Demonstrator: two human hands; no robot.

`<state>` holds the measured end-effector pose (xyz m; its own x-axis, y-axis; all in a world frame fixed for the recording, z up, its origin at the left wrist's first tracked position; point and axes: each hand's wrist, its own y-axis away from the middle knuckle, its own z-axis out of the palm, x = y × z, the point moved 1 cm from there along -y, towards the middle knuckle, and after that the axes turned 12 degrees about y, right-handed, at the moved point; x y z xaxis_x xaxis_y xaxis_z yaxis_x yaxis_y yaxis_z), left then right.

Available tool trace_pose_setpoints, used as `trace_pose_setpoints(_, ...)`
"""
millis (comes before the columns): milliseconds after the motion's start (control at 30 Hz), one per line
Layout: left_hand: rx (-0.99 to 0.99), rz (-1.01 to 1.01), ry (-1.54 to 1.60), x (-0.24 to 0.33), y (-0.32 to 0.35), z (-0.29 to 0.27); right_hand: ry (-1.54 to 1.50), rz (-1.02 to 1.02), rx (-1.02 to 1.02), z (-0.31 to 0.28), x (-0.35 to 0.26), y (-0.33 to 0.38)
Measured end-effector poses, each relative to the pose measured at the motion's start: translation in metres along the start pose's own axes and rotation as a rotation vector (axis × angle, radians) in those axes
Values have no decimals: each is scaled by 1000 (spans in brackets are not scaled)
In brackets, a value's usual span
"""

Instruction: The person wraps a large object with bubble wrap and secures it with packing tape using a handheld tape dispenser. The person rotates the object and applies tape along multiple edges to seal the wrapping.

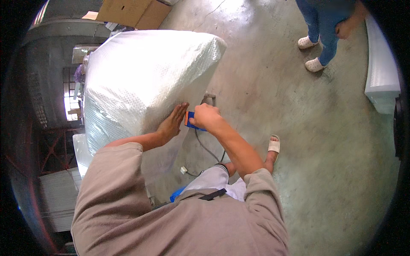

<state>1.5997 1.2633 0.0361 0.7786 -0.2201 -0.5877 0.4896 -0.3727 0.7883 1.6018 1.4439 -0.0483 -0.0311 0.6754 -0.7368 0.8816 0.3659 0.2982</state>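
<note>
Left hand (173, 123) flat, open on bubble-wrapped bundle (141, 81); right hand (206, 117) clenched around blue tape dispenser (191, 120) just beside it. Risk: tape wrinkles if wrap shifts under palm.

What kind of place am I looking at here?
Likely a warehouse or packing workshop: bare concrete floor, a large bubble-wrapped bundle being taped, and a cardboard box behind it.
</note>
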Motion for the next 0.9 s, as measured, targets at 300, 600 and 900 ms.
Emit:
trace_pose_setpoints(300,-27,6,36,-3,-1,-10,-558,-78,30,197,97,-16)
trace_pose_setpoints(600,92,99,41,-3,-4,-10,-919,360,292,251,159,27)
trace_pose_setpoints(900,169,27,119,7,-9,11,-2548,-330,92,161,136,112)
